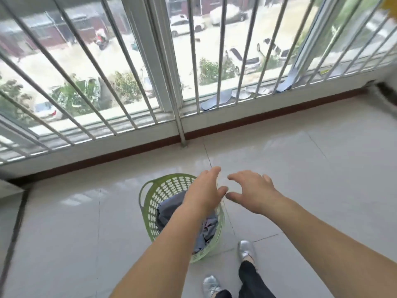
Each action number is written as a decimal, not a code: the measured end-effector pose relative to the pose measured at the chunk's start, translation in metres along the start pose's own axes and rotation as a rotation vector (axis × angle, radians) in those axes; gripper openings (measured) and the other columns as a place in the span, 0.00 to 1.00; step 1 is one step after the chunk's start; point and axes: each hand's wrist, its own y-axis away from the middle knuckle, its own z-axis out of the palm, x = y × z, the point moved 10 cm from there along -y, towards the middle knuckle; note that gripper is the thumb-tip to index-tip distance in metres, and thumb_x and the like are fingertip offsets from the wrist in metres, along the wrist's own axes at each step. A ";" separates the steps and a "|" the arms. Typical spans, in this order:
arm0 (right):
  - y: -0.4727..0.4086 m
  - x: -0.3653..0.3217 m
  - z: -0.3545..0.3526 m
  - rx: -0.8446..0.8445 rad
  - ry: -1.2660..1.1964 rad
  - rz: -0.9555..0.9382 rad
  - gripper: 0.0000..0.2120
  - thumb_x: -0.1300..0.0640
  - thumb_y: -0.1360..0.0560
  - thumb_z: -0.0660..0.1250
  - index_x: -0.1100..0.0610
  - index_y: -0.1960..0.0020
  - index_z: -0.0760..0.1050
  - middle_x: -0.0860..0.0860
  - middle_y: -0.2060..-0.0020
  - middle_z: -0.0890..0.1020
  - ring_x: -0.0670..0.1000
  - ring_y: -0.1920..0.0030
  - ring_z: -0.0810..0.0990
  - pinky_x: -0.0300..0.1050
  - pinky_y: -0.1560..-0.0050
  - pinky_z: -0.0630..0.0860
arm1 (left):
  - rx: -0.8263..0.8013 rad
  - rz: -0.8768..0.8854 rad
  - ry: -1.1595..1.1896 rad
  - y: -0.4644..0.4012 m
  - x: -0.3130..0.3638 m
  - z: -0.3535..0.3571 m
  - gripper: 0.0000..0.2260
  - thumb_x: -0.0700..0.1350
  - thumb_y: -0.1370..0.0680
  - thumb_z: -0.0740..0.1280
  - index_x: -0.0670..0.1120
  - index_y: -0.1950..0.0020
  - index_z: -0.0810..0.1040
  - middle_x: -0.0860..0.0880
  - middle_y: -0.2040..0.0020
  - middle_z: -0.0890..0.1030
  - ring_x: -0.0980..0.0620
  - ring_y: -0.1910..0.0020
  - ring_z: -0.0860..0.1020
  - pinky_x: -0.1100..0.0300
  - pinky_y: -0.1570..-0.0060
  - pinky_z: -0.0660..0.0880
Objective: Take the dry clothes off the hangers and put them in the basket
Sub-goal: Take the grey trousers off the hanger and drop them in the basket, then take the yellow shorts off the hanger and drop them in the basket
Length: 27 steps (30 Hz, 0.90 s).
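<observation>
Below, two empty hands, left hand point(204, 190) and right hand point(253, 192), over one basket point(150, 203).

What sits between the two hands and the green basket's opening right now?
Nothing visible does. The left hand and right hand are both empty and open above the green basket, whose mouth is uncovered, with grey clothes already lying inside. No hanger can be made out in this view.
</observation>
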 end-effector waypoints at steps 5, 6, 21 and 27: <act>0.079 0.044 -0.110 0.274 -0.103 0.071 0.23 0.41 0.24 0.60 0.46 0.31 0.66 0.45 0.33 0.70 0.48 0.30 0.64 0.52 0.31 0.60 | 0.090 0.235 -0.092 0.026 0.132 -0.051 0.25 0.50 0.22 0.63 0.52 0.26 0.60 0.49 0.32 0.70 0.50 0.36 0.72 0.54 0.38 0.69; 0.090 0.050 -0.123 0.305 -0.117 0.074 0.23 0.41 0.24 0.60 0.46 0.31 0.66 0.44 0.33 0.69 0.47 0.30 0.64 0.50 0.30 0.60 | 0.101 0.268 -0.099 0.029 0.149 -0.056 0.25 0.50 0.22 0.63 0.52 0.27 0.60 0.49 0.33 0.70 0.50 0.37 0.72 0.55 0.38 0.69; 0.297 0.259 -0.364 0.875 -0.251 0.155 0.31 0.32 0.33 0.55 0.47 0.37 0.73 0.43 0.34 0.71 0.43 0.32 0.66 0.39 0.32 0.59 | 0.370 0.903 -0.039 0.104 0.532 -0.095 0.22 0.49 0.24 0.66 0.54 0.30 0.66 0.54 0.38 0.74 0.58 0.44 0.76 0.59 0.41 0.72; 0.369 0.313 -0.461 1.051 -0.009 0.178 0.18 0.43 0.24 0.61 0.46 0.36 0.71 0.41 0.35 0.71 0.42 0.34 0.68 0.41 0.31 0.63 | 0.465 1.042 -0.020 0.130 0.653 -0.110 0.24 0.51 0.23 0.65 0.55 0.29 0.63 0.56 0.36 0.73 0.60 0.41 0.74 0.62 0.38 0.71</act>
